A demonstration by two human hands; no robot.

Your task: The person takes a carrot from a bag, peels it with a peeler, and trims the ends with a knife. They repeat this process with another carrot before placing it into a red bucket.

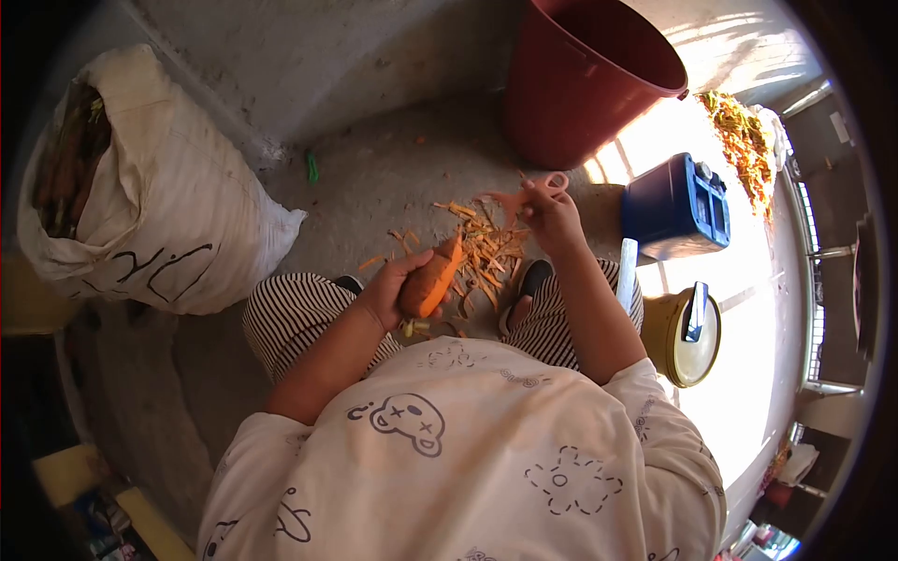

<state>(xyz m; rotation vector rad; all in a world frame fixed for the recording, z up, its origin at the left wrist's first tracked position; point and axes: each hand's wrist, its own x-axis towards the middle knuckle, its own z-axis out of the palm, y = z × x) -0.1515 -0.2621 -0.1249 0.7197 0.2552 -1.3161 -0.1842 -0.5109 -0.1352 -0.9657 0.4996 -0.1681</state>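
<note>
My left hand (385, 292) is wrapped round a thick carrot (432, 284), tilted with one end up and away from me. Part of its side is bright orange and peeled; the rest keeps darker skin. The fingers behind it are mostly hidden. My right hand (552, 221) grips a pinkish-orange peeler (508, 200), held apart from the carrot to its upper right. Its handle ends in a ring above my fingers. Beneath both hands, a heap of carrot peelings (491, 251) lies on the floor between my feet.
A white sack (201, 187) of carrots stands at left. Ahead is a large dark-red bucket (571, 93). To the right are a blue jerrycan (659, 206) and a lidded yellowish bucket (675, 351) with a phone (695, 311) on it. More peelings (744, 140) are piled at far right.
</note>
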